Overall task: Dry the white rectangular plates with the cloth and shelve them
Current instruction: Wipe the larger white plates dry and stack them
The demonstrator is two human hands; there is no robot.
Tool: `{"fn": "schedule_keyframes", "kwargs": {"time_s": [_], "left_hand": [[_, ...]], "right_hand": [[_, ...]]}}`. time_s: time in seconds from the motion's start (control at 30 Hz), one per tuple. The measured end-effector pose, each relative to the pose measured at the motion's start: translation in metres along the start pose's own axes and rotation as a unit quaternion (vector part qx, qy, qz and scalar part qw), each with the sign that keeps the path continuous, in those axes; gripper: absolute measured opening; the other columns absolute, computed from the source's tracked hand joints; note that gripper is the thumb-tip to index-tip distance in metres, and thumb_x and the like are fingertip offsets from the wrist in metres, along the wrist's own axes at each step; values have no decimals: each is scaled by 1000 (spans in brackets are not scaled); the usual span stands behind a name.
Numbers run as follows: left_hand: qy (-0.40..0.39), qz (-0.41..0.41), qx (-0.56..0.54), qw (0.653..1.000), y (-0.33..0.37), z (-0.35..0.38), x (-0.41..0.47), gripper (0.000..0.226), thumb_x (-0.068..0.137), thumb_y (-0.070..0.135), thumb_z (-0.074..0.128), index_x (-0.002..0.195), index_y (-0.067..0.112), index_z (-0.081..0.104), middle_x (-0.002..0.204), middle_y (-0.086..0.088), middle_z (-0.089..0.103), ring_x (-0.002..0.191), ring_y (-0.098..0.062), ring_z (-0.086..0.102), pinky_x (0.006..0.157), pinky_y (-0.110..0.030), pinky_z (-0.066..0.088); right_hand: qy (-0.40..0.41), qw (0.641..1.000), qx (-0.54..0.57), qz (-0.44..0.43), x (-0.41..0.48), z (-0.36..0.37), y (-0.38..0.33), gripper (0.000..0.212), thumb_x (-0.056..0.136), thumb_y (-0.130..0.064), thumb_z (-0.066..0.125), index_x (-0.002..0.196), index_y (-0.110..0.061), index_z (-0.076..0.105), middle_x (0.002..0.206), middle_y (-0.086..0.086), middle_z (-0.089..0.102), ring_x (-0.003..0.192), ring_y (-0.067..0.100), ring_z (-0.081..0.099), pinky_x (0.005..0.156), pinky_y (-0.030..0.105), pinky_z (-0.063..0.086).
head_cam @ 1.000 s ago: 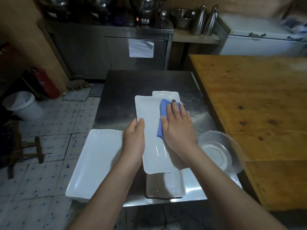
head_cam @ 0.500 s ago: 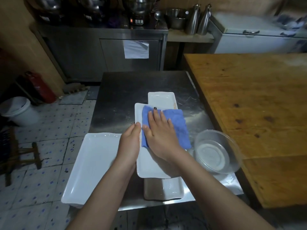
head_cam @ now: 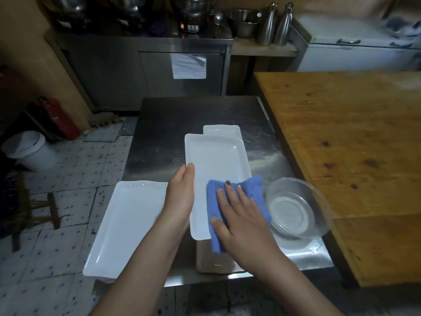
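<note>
Both forearms (head_cam: 145, 258) are bare; the right grip (head_cam: 241, 217) wears painted nails (head_cam: 227, 182), one dark, others pale.

Dim, warm light over this kitchen, with a pale sheen flaring off the steel desk (head_cam: 264, 156) at 3 o'clock of centre. The wide lens bows the edges. The 1 o'clock corner smears into blur, and 11 o'clock sinks into shadow.

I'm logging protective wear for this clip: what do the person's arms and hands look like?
The left forearm and right forearm are bare, no sleeves in view. The left hand and right hand wear no gloves; no watch or ring shows. The right hand's nails are painted: one dark, its neighbours paler.
</note>
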State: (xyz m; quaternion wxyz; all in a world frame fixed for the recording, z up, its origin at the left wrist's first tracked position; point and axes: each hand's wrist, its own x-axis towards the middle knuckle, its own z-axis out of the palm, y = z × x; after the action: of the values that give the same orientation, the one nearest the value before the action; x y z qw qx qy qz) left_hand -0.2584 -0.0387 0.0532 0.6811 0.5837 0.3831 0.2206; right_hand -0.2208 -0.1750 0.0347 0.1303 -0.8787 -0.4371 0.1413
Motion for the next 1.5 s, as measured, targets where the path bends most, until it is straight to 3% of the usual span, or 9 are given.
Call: {"fn": "schedule_keyframes", "kwargs": {"time_s": [0.1,0.23,0.4,0.5,0.73,1.0,1.2,1.33,1.5], "left_hand": [[-13,-10,21,1000,-1,5,-2,28,100,37,33,98,28,59,94,3,67,83,-15,65,67,-26,52],[-15,-17,27,999,-5,8,-4,25,99,39,34,94,30,57,92,3,66,82,-16,66,63,-25,52],[3,-15,18,1000,-5,7,-5,27,99,38,35,106,26,58,94,2,67,83,-16,65,64,-26,50],[11,-22,10,1000,-7,5,-5,27,99,37,35,104,26,59,96,1,67,85,-17,65,67,-27,50],[12,-66,-8,998,-34,-2,-15,26,99,36,38,92,27,62,82,7,70,74,-12,67,66,-27,52],[18,-119,3,993,-79,-6,-20,24,98,38,39,94,29,61,70,14,70,60,-2,66,43,-15,47],[-1,-151,107,983,-113,0,-7,27,97,40,41,94,25,63,90,4,70,82,-15,66,73,-33,54],[-19,-116,199,973,-125,2,4,32,97,38,41,86,19,65,91,-6,70,89,-26,66,85,-40,51],[14,-59,320,945,-139,4,13,34,96,34,43,77,13,63,78,-8,66,78,-29,62,70,-36,50]], "right_hand": [[68,995,-52,50,14,6,9,62,97,-52,11,148,-30,-16,153,-12,-25,134,6,-31,105,28,-28],[106,987,-40,115,37,2,29,63,96,-55,15,150,-29,-3,159,-5,-8,146,27,-6,116,45,10],[158,937,271,152,53,-6,44,61,96,-45,43,149,-33,15,150,1,32,129,24,43,97,29,37],[171,890,381,186,56,-15,49,64,91,-39,58,146,-26,28,134,-1,51,111,17,53,81,23,38],[163,814,501,244,54,-15,77,52,82,-26,71,129,-28,47,108,-8,50,77,-1,51,53,16,40],[110,698,655,267,33,-1,116,55,78,-2,72,127,-20,54,115,12,64,95,34,66,75,47,56],[78,649,715,247,24,5,116,40,85,-20,67,123,-12,59,107,11,70,86,25,69,60,32,55],[56,566,775,275,25,8,116,38,96,-27,51,125,-3,58,121,16,64,115,29,59,93,37,49],[68,579,754,301,24,14,116,30,94,-22,55,114,-1,61,89,13,70,66,19,70,48,22,51]]}}
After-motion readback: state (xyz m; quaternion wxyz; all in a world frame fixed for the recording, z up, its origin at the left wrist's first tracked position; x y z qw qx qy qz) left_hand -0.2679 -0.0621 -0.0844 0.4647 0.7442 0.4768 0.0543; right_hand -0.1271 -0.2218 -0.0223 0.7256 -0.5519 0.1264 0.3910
